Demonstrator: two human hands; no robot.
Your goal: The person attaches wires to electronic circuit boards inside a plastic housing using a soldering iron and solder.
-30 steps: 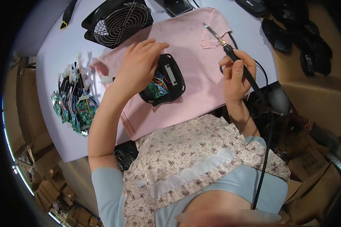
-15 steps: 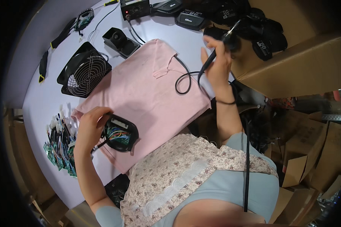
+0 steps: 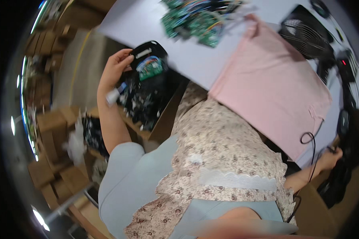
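Note:
Over on the left, my left hand (image 3: 117,65) grips the edge of a black plastic housing (image 3: 153,47). Inside the housing show a green circuit board (image 3: 150,71) and coloured wires. A blurred white connector (image 3: 113,96) hangs beside my left forearm. Below the housing stands a cardboard box (image 3: 163,115) with dark plastic parts (image 3: 143,105) in it. At the far right, my right hand (image 3: 330,158) is closed round the soldering iron, which is small and mostly hidden there; its black cord (image 3: 313,145) trails beside the hand.
A folded pink cloth (image 3: 273,87) lies on the white table (image 3: 191,65). Behind it are several green boards with wires (image 3: 193,24) and a black fan (image 3: 307,36). A black box with a red light (image 3: 346,67) stands right. Cardboard boxes (image 3: 54,127) fill the left floor.
The view has swung left. My left hand has carried the housing off the pink cloth, out past the table edge above the box. My right hand now appears lower, at the far right.

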